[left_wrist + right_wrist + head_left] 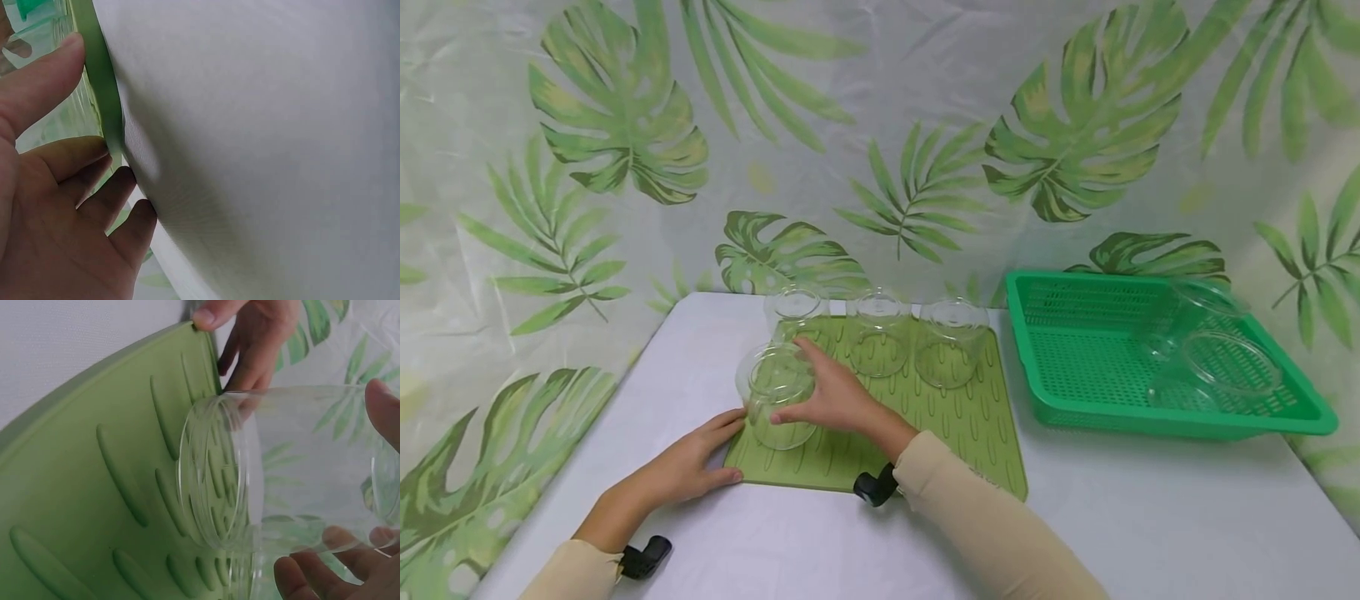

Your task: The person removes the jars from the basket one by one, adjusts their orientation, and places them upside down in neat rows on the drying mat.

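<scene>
My right hand point(842, 400) grips a clear glass cup point(767, 421) at the left front of the green ridged mat point(977, 433). Thumb and fingers lie on opposite sides of the glass, near its end away from the mat. In the right wrist view the other end of the cup point(300, 462) is right at the mat surface. My left hand point(688, 462) is spread at the mat's front left corner. Its thumb and fingertips touch the mat's edge point(103, 81), and the fingers are fairly straight.
Three more clear cups point(877, 346) stand in a row along the back of the mat. A green plastic basket point(1150, 423) at the right holds two clear cups point(1225, 367), tilted. A leaf-patterned cloth point(917, 83) hangs behind the white table point(1097, 517).
</scene>
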Tool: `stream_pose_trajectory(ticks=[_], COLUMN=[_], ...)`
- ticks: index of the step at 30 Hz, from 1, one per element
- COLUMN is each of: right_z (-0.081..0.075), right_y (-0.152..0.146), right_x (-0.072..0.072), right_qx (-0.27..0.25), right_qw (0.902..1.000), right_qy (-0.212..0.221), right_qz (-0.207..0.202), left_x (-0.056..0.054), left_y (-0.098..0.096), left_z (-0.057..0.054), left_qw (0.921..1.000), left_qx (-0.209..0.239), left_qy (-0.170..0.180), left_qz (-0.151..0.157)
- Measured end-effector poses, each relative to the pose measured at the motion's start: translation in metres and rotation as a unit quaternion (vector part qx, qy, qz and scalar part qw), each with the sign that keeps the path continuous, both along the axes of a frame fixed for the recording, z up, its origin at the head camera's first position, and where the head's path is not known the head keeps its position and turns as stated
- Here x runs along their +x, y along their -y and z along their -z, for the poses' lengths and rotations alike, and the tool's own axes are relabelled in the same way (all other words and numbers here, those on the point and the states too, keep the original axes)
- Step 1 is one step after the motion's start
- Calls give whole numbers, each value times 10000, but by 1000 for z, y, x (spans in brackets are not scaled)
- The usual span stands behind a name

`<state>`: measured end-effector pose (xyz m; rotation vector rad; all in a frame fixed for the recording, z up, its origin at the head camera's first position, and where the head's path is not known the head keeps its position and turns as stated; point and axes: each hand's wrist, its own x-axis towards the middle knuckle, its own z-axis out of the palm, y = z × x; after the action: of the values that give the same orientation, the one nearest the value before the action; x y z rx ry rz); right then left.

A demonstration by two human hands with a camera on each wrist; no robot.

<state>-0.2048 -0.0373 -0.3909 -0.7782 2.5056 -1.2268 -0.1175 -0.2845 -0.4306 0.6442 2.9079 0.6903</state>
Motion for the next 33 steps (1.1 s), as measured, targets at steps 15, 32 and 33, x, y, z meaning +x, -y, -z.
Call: stream_pose_trajectory(ticks=[15, 32, 33], right_z=[6, 13, 14], right_y=[0, 1, 1], right_x=[1, 4, 4], right_qx=[-329, -640, -648], right_qw=[9994, 9977, 9976], right_qy=[84, 205, 243], right_qz=[-66, 24, 11], left_x=[2, -1, -1], left_y=[-1, -3, -3], left_z=[-2, -1, -1], left_qw=[10000, 10000, 10000], left_qx=[-57, -63, -66], left_qy=[-32, 13, 3], left_qz=[-60, -72, -73])
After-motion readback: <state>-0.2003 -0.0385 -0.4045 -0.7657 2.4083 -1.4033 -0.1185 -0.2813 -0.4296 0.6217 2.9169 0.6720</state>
